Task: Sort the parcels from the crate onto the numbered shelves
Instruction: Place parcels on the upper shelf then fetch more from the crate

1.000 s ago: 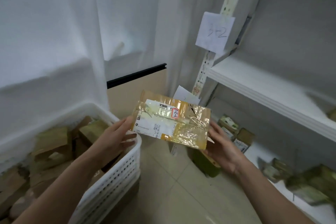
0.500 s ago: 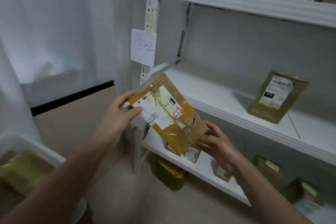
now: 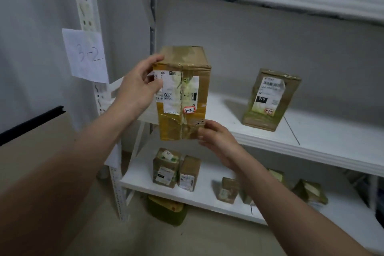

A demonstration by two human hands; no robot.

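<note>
We judge the taped parcel stiff, light yet slick; our left grip clasps its upper corner, while our right grip pinches the corner below.

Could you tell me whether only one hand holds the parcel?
No, the left hand grips the parcel up top, the right hand its lower corner.
</note>
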